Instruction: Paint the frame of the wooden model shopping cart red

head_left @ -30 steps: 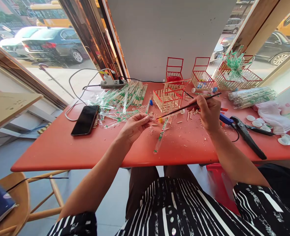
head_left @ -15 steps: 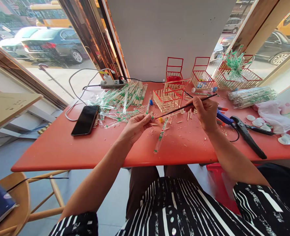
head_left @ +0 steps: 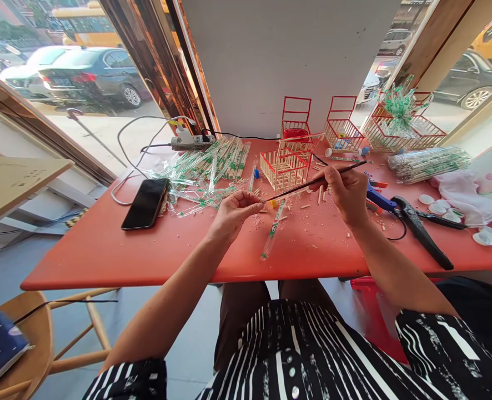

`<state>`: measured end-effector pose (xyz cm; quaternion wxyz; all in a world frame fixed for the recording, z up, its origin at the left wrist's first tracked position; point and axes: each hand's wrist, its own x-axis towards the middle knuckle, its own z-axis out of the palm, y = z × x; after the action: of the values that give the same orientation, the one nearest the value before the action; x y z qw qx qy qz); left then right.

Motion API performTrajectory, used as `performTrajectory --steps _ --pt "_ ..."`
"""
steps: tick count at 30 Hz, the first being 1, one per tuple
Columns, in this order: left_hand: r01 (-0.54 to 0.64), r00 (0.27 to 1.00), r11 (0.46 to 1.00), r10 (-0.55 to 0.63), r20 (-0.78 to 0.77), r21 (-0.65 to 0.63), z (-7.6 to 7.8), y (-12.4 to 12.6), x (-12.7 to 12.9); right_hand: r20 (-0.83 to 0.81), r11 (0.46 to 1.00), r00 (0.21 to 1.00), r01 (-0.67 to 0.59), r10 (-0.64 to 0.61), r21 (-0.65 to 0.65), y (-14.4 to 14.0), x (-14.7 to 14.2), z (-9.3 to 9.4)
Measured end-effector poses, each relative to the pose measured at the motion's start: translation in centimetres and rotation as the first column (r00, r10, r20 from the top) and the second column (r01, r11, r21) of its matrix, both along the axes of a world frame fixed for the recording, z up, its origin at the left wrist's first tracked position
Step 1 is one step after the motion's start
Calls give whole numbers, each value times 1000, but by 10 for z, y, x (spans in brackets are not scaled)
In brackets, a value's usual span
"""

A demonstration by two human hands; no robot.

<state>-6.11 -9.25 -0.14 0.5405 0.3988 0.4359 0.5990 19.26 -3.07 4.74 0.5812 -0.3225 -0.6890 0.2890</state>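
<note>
In my right hand (head_left: pixel 348 191) is a thin dark paintbrush (head_left: pixel 298 186), gripped like a pen and slanting down to the left. Its tip reaches the fingertips of my left hand (head_left: pixel 235 214). Thumb and forefinger of that hand are pinched together; whatever lies between them is too small to make out. Just beyond the brush stands a little cart (head_left: pixel 287 171) built of wooden sticks with red-painted rims. Below the brush tip are a yellow cap (head_left: pixel 273 204) and a clear, green-printed wrapper (head_left: pixel 272 233). A blue cap (head_left: pixel 256 173) lies behind my left hand.
Wrapped chopsticks (head_left: pixel 229 158) are heaped at the back left, near a phone (head_left: pixel 145 203) and a power strip (head_left: pixel 192 140). To the right lie a blue glue gun (head_left: pixel 379 197), black-handled pliers (head_left: pixel 423 233), white discs (head_left: pixel 437 206) and a chopstick bundle (head_left: pixel 429 164). Finished-looking carts (head_left: pixel 344 130) stand behind.
My left hand has turned slightly and shifted a little to the right, its fingertips now over the brush tip. The right hand has moved slightly left and down with the paintbrush.
</note>
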Motion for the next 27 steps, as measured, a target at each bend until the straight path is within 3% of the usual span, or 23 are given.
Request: performTrajectory --steps 11,21,24,27 --pt "-71 993 996 76 -91 53 -3 1 2 7 999 1000 -5 5 -32 -3 1 5" --pt "-72 985 992 88 -150 108 -13 3 -9 -91 993 992 79 -87 -91 7 9 9" --pt "-96 980 988 114 -160 119 -13 1 -11 -146 989 980 128 -137 -71 13 18 12" --pt "-119 974 986 139 -179 116 -12 -1 -12 -304 986 938 167 -167 -24 25 33 17"
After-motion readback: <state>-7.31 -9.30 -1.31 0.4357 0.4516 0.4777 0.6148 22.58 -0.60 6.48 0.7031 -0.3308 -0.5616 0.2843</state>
